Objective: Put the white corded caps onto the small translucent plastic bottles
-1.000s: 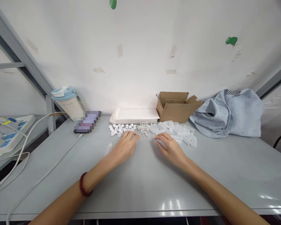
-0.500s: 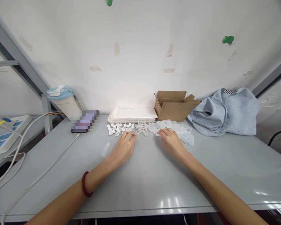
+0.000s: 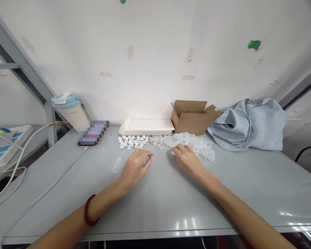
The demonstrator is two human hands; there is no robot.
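Note:
My left hand (image 3: 137, 166), with a dark red bead bracelet at its wrist, is closed in a thumb-and-finger pinch just in front of small white caps (image 3: 131, 141). What the pinch holds, if anything, is too small to make out. To its left lies a translucent plastic sleeve (image 3: 116, 165) with a white string on its end. My right hand (image 3: 188, 159) is at the near edge of a heap of translucent plastic sleeves (image 3: 203, 147); its curled fingers are closed on one sleeve (image 3: 172, 152), mostly hidden. Between both hands lies a tangle of white strings (image 3: 156, 141).
Behind the small parts are a stack of white sheets (image 3: 147, 126) and an open cardboard box (image 3: 194, 121). A light blue cloth bag (image 3: 248, 126) lies right. A phone (image 3: 93, 135) on a cable and a tumbler (image 3: 72, 112) stand left, near a power strip (image 3: 7, 148).
My left hand has drawn slightly back from the caps, its thumb and index finger now showing in a pinch. My right fingertips have shifted slightly left and nearer, at a sleeve on the heap's edge.

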